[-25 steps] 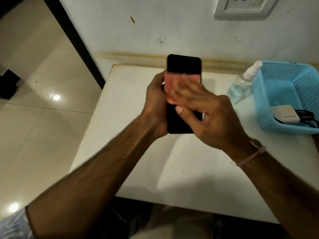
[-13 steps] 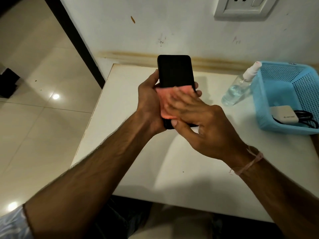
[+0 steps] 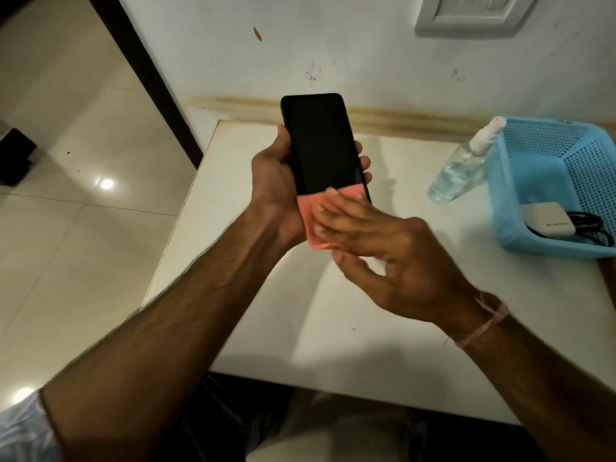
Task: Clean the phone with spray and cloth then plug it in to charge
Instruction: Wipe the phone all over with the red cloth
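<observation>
The single view comes from a camera on the person's head, looking forward and steeply down over both forearms onto the table (image 3: 333, 328), with the wall (image 3: 350, 45) and its socket (image 3: 473, 13) at the top edge. It sits close: the arms fill the lower half, and the wide lens bends the table edges (the floor (image 3: 66, 228) spreads out at left). There is no second view, so nothing is shared.
</observation>
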### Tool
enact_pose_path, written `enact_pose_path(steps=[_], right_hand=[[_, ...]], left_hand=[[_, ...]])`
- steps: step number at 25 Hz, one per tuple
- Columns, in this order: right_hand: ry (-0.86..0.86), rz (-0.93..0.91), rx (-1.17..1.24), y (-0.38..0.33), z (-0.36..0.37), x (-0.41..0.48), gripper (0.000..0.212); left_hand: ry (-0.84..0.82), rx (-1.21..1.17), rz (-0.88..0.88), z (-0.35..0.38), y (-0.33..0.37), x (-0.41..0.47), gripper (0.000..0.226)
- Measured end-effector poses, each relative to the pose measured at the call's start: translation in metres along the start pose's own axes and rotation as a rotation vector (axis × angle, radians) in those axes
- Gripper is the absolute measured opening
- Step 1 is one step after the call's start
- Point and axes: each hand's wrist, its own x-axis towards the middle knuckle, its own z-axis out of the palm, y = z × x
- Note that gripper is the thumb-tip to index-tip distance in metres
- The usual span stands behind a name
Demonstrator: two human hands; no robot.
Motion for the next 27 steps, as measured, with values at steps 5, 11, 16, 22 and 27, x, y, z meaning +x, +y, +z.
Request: enact_pose_path(steps=[5, 11, 16, 22, 27], right_hand=[[0.225, 0.106, -0.159, 0.009, -0.009, 0.001, 0.034], [0.008, 0.013, -0.022, -0.003, 0.001, -0.002, 0.033], [0.165, 0.168, -0.128, 0.008, -0.009, 0.004, 0.038], [-0.046, 0.031, -0.025, -0.001, -0.003, -0.004, 0.037], [0.147, 0.173, -0.112, 0.008, -0.009, 0.003, 0.040]], left_hand=[[-0.027, -0.051, -0.011, -0.001, -0.001, 0.003, 0.081], [0.003, -0.009, -0.024, 0.000, -0.004, 0.001, 0.081], [0.002, -0.008, -0.034, 0.001, -0.006, 0.002, 0.081], [0.038, 0.001, -0.030, 0.001, -0.006, 0.000, 0.081], [0.048, 0.043, -0.057, 0.001, -0.012, 0.002, 0.082]])
